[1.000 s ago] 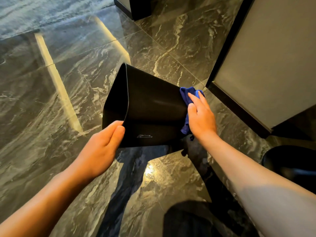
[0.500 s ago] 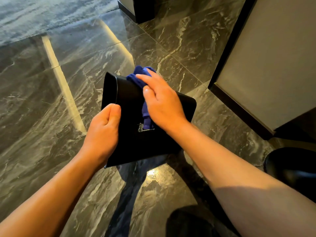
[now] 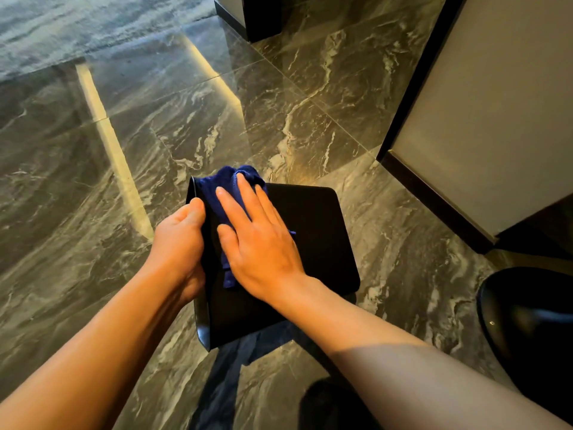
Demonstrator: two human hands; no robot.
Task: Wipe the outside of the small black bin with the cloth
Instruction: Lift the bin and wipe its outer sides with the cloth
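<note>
The small black bin point(image 3: 316, 231) is held on its side above the marble floor, its open rim pointing left. My left hand point(image 3: 179, 243) grips that rim, thumb on top. A blue cloth point(image 3: 228, 187) lies on the bin's upper side near the rim. My right hand point(image 3: 257, 240) presses flat on the cloth with fingers spread, covering most of it. The bin's inside is hidden.
Glossy dark marble floor point(image 3: 155, 135) lies all around. A grey cabinet with a dark base point(image 3: 483, 119) stands at the right. Another dark round object point(image 3: 533, 321) sits low at the right edge. A dark post point(image 3: 260, 17) rises at the top.
My right hand has slid the cloth from the bin's right end across to the left near the rim. The bin has turned and come lower in view; my left hand stays on the rim.
</note>
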